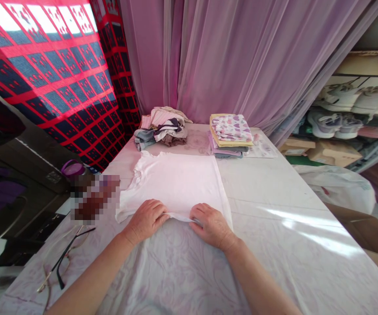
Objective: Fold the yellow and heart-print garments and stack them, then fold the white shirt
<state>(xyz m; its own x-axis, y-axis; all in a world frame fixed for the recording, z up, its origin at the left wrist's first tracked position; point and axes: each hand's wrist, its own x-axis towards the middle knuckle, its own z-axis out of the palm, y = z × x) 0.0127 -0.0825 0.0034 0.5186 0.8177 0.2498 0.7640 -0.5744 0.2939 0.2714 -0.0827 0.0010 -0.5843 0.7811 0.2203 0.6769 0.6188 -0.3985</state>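
A pale pink shirt [182,179] lies spread out on the covered table [274,245], its neckline toward the left. Along its near edge, my left hand [149,218] has its fingers curled over the fabric. My right hand [210,223] pinches the same edge a little farther right. Between the two hands the edge is slightly lifted and rolled. Both thumbs are on the near side of the cloth, and some fingertips are hidden by it.
Behind the shirt sit a loose heap of clothes [162,129] and a neat folded stack [230,135]. Eyeglasses [60,262] rest at the near left. Purple curtains [215,61] hang at the back. Shoes [334,122] stand on a rack at the right, above a cardboard box [365,232].
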